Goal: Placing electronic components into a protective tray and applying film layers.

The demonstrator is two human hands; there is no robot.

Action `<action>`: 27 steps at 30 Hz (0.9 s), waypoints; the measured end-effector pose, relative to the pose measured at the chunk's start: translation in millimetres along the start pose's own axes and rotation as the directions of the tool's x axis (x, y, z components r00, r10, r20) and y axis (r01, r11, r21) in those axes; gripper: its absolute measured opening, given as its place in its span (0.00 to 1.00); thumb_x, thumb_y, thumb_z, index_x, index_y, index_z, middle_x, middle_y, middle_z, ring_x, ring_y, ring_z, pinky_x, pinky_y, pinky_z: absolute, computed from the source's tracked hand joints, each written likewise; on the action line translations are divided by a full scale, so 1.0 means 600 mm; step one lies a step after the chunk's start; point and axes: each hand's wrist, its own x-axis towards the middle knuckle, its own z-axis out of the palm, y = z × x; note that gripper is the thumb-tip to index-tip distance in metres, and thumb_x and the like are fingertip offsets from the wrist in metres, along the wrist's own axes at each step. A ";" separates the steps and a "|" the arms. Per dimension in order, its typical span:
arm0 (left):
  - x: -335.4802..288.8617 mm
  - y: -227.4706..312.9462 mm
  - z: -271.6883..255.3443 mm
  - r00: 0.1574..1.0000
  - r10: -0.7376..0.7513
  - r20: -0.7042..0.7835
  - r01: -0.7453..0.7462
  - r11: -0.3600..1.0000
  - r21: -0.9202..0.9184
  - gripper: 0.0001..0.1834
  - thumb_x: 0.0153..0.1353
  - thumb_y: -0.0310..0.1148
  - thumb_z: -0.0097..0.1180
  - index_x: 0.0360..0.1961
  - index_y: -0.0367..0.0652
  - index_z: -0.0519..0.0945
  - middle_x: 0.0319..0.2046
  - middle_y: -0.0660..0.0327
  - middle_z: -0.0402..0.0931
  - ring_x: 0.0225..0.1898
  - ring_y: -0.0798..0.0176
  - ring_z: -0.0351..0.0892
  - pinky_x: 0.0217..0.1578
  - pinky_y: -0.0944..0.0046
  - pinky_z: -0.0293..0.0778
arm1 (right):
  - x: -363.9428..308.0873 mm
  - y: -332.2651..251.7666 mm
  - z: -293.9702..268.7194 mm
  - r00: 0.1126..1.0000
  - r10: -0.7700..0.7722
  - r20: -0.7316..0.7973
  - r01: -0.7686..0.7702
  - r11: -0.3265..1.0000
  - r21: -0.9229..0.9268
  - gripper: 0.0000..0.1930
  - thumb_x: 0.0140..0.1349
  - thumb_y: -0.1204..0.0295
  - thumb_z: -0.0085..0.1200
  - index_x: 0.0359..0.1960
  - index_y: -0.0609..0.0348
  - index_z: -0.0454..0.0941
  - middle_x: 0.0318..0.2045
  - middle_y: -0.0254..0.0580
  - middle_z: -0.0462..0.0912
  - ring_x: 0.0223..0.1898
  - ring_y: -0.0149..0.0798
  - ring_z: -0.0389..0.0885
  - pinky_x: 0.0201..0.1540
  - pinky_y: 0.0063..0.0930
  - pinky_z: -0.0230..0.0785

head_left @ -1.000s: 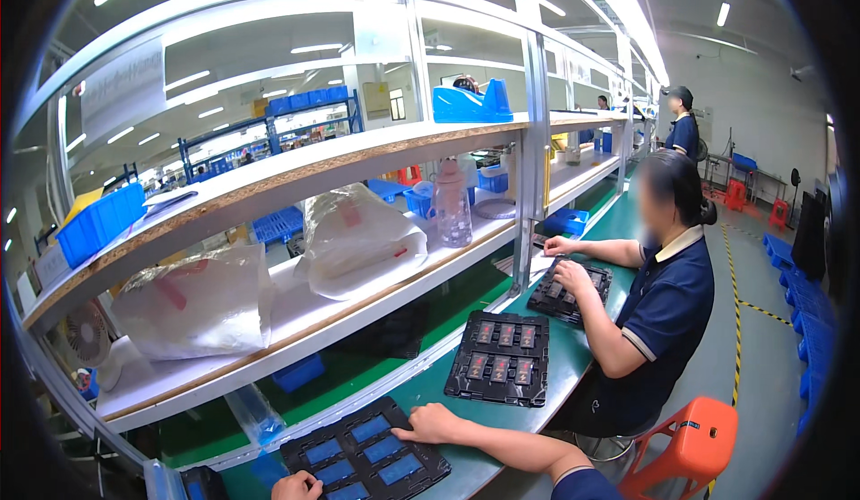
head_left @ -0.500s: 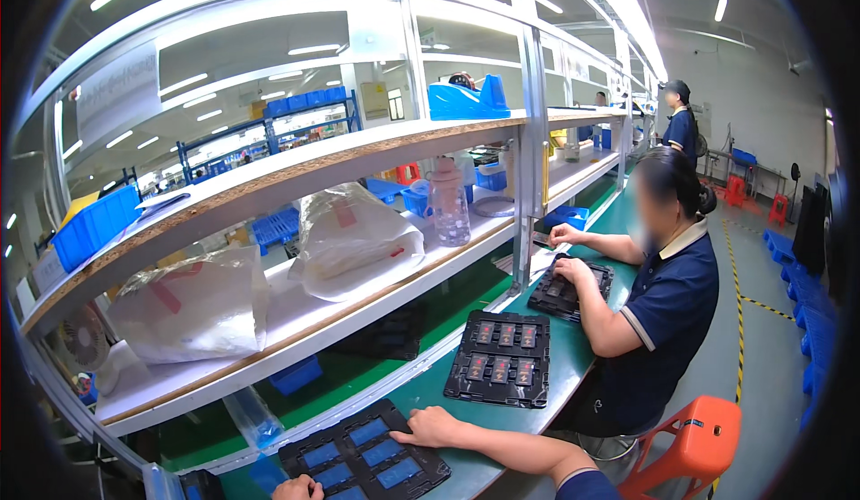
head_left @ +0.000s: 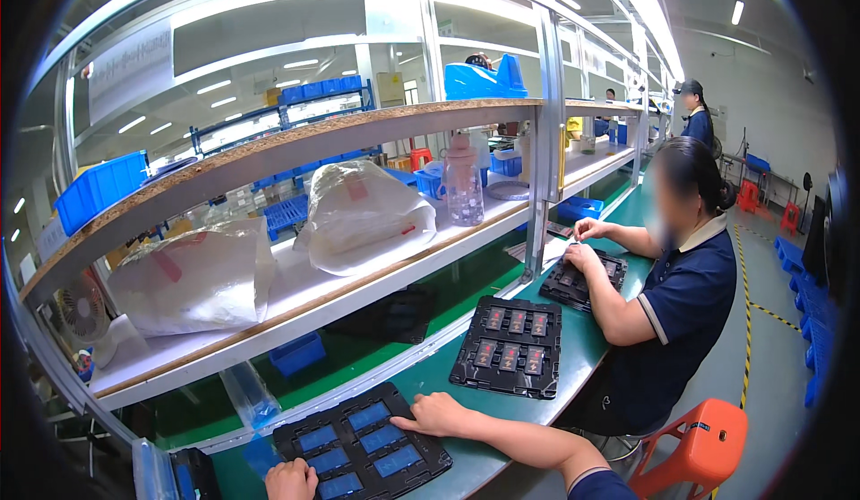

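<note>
A black plastic tray (head_left: 354, 421) lies on the green bench in front of me, with several flat blue rectangular pieces (head_left: 383, 437) in its compartments. My right hand (head_left: 439, 415) is over the tray's right side; its index finger stretches to a blue piece, the other fingers are loosely curled, and nothing shows in it. At the tray's lower left edge is my left hand (head_left: 291, 479), its fingers curled together. Whatever they may hold is hidden.
A second black tray (head_left: 461, 366) with dark printed cards lies farther right. Beyond it a co-worker (head_left: 676, 276) handles another tray (head_left: 560, 289). Plastic bags (head_left: 367, 222) and a bottle (head_left: 461, 186) stand on the shelf; an orange stool (head_left: 699, 437) is at right.
The view has shifted a little. My right index finger stays at the blue pieces, and more of my left hand shows at the tray's edge. The co-worker's hands have come closer together.
</note>
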 end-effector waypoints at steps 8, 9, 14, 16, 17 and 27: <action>-0.002 0.000 0.003 1.000 -0.005 0.008 0.005 1.000 0.011 0.11 0.59 0.35 0.49 0.24 0.39 0.72 0.22 0.47 0.75 0.28 0.45 0.76 0.30 0.48 0.71 | 0.001 0.000 0.002 1.000 0.007 -0.011 -0.007 1.000 0.006 0.37 0.61 0.42 0.38 0.15 0.69 0.78 0.21 0.58 0.77 0.23 0.55 0.79 0.28 0.43 0.73; -0.001 0.000 0.003 1.000 -0.004 0.006 0.004 1.000 0.010 0.11 0.59 0.35 0.49 0.24 0.39 0.72 0.22 0.47 0.75 0.28 0.45 0.76 0.30 0.48 0.71 | 0.001 0.001 0.002 1.000 0.007 -0.012 -0.007 1.000 0.004 0.37 0.61 0.42 0.38 0.15 0.69 0.78 0.21 0.58 0.77 0.23 0.55 0.79 0.28 0.43 0.73; 0.003 -0.002 0.004 1.000 -0.020 0.015 0.021 0.999 -0.031 0.11 0.59 0.36 0.48 0.25 0.40 0.72 0.22 0.47 0.75 0.28 0.43 0.76 0.30 0.47 0.70 | 0.002 0.002 0.001 0.999 0.031 0.011 -0.031 0.999 0.022 0.38 0.60 0.41 0.37 0.16 0.68 0.78 0.24 0.59 0.77 0.25 0.57 0.79 0.32 0.44 0.73; 0.006 0.001 -0.009 0.996 -0.063 0.061 0.068 0.995 -0.073 0.11 0.59 0.36 0.47 0.26 0.40 0.72 0.23 0.47 0.75 0.28 0.42 0.75 0.30 0.47 0.70 | 0.003 -0.001 0.002 0.999 0.044 0.003 -0.044 0.999 0.027 0.38 0.60 0.40 0.37 0.16 0.68 0.78 0.25 0.58 0.78 0.25 0.57 0.79 0.32 0.43 0.73; 0.007 0.003 -0.016 0.987 -0.111 0.113 0.124 0.986 -0.113 0.11 0.59 0.36 0.47 0.27 0.40 0.73 0.23 0.46 0.75 0.29 0.41 0.75 0.31 0.46 0.70 | 0.002 0.002 0.003 0.999 0.043 0.008 -0.044 0.999 0.029 0.38 0.60 0.40 0.37 0.15 0.68 0.78 0.24 0.59 0.78 0.25 0.57 0.79 0.32 0.43 0.73; 0.009 -0.008 -0.034 0.962 -0.110 0.250 0.174 0.952 -0.252 0.10 0.57 0.36 0.45 0.29 0.43 0.76 0.26 0.45 0.76 0.32 0.41 0.76 0.32 0.48 0.69 | 0.002 -0.001 0.000 0.996 0.055 0.065 -0.060 0.996 0.072 0.40 0.60 0.39 0.36 0.16 0.71 0.77 0.24 0.62 0.78 0.27 0.59 0.79 0.34 0.44 0.74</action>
